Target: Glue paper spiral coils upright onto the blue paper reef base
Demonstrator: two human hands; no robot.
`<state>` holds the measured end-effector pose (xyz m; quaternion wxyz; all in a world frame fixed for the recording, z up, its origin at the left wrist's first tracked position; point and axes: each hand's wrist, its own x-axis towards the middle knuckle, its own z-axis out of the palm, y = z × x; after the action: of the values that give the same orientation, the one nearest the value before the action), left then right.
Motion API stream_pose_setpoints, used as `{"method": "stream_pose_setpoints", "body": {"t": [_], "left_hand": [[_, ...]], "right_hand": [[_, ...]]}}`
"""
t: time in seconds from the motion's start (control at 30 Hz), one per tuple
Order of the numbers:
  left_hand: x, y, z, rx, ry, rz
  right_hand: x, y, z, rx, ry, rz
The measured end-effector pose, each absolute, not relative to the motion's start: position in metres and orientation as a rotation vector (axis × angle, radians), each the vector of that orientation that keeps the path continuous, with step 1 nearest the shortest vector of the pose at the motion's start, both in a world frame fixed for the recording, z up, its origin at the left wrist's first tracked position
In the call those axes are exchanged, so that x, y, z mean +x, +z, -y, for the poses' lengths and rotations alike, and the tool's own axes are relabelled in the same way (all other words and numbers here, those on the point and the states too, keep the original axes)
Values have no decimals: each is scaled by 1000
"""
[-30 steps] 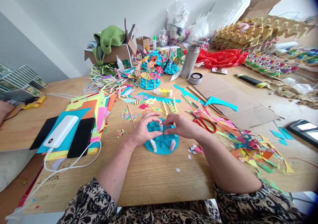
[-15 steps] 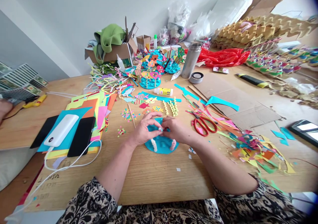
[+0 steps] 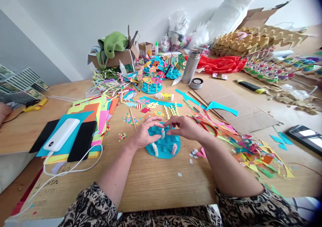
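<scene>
A round bright-blue base (image 3: 164,153) lies on the light wooden desk (image 3: 151,185), directly in front of the person, with both bare hands over its far half. On it stand a white twisted stub (image 3: 155,150) near its left edge, a pale pink twisted stub (image 3: 173,149) near its right edge, and a pale bluish-white twisted stub (image 3: 163,133) upright between the hands. The left hand (image 3: 144,133) has its grip apart, thumb and fingers spread to the left of the bluish-white stub; the right hand (image 3: 184,128) also has its grip apart, its fingertips close to that stub's right side. Whether either one touches it, I cannot tell. Beyond the base lie pale yellow wavy strips (image 3: 173,110) and a yellow spotted paper fish (image 3: 158,113), with a white bottle with a yellow label (image 3: 165,96) farther back. Red-handled scissors (image 3: 215,131) rest just beyond the right forearm.
</scene>
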<state>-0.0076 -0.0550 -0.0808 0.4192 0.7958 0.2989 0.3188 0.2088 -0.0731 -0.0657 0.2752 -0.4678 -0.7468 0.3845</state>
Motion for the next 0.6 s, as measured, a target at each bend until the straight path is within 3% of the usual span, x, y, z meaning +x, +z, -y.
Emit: {"method": "stream_pose_setpoints", "body": {"t": [0.6], "left_hand": [[-7,-85,52,2086,779,-854]], "right_hand": [[197,-75,74,-1273,970,2176]]}}
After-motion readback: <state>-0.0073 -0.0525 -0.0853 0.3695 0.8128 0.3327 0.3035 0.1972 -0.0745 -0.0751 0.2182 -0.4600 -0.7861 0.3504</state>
